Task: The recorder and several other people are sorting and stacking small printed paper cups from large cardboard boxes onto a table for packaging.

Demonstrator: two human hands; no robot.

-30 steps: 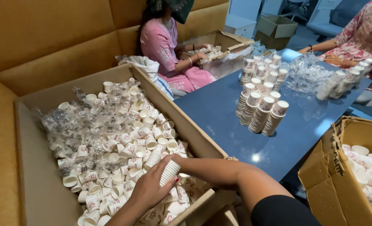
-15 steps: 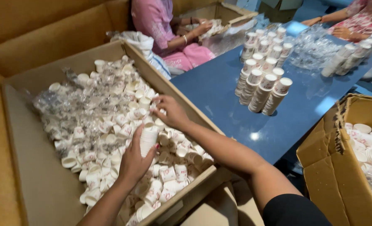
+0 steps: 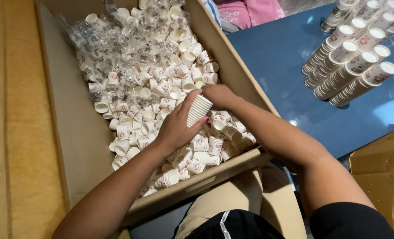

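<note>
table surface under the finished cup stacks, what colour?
Blue, slightly glossy: the table under the cup stacks shows best in the head view.

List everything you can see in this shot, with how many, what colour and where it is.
small stack of nested cups: one, white, held over the box in the left hand
loose paper cups: too many to count, white with red print, heaped in the box
clear plastic wrappers: many, transparent, among the cups at the box's far end
cardboard box: one, brown, open, in front of the person
tall cup stacks: several, white, lying on the table at upper right
table: one, blue, right of the box
second cardboard box: one, brown, lower right
left hand: grips the small stack
right hand: at the stack's top end
</note>
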